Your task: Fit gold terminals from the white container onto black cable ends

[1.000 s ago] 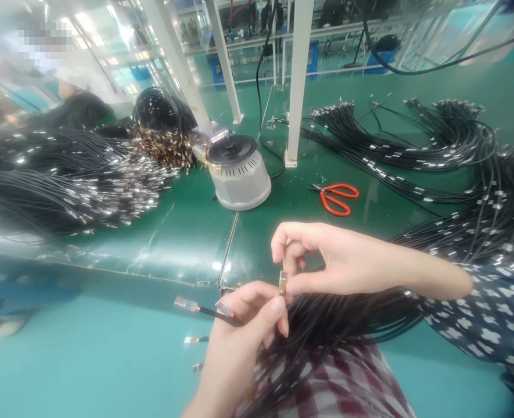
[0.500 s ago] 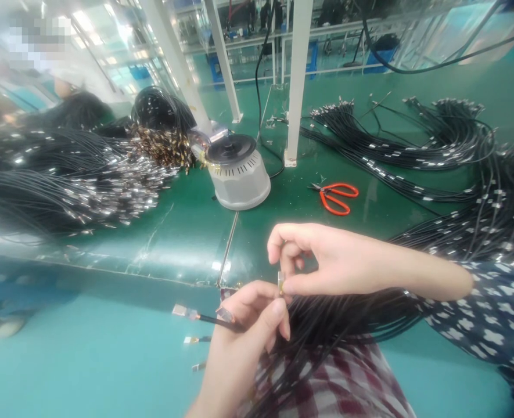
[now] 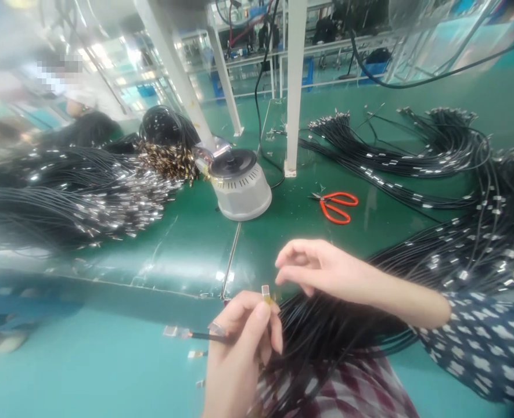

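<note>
In the head view my left hand (image 3: 241, 342) is closed around black cables, pinching one with thumb and forefinger. That cable's small metal connector (image 3: 265, 291) points up above my thumb. Further cable ends stick out to the left of the same hand, one with a clear-covered connector (image 3: 176, 332). Just right of and above the pinched connector, my right hand (image 3: 306, 264) is apart from it, its fingers loosely bent and nothing visible in them. A thick bundle of black cables (image 3: 326, 331) runs from my left hand across my lap, over checked cloth.
On the green table (image 3: 187, 244) stands a grey round-topped device (image 3: 243, 200). Red-handled scissors (image 3: 339, 207) lie to its right. Cable heaps cover the left (image 3: 86, 186) and right (image 3: 413, 151). White posts (image 3: 297, 87) rise behind. Another person is at the far left.
My right hand has let go of the connector and drawn back a little to the right. My left hand still pinches the cable, now slightly lower and to the left.
</note>
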Demonstrator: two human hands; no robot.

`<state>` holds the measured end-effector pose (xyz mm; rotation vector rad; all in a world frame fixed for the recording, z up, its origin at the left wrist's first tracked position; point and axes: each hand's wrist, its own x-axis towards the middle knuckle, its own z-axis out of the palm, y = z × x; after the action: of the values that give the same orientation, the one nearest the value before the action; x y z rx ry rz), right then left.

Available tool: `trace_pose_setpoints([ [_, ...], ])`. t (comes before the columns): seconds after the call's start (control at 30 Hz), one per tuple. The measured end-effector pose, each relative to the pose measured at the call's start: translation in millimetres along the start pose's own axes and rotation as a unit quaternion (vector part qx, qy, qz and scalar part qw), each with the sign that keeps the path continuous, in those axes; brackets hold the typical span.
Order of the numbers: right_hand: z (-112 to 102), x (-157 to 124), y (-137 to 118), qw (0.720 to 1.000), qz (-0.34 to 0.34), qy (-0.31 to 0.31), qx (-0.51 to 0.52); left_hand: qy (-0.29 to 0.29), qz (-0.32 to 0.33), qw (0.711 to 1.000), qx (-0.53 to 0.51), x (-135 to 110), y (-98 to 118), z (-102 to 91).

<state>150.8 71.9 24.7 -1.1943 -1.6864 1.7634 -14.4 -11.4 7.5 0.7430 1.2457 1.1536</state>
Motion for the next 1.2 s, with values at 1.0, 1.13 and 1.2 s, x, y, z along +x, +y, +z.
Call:
trace_pose_setpoints([
  [1.0, 39, 3, 11, 0.991, -0.072, 0.066, 0.097, 0.021, -0.045, 0.992, -0.118, 11, -8, 3.0],
  [1.13, 41, 3, 13, 0.989, -0.093, 0.09, 0.078, 0.002, -0.038, 0.992, -0.117, 12, -9, 1.7],
  [1.2, 42, 1, 12, 0.987, -0.106, 0.104, 0.066, -0.007, -0.04, 0.992, -0.115, 11, -8, -0.3],
])
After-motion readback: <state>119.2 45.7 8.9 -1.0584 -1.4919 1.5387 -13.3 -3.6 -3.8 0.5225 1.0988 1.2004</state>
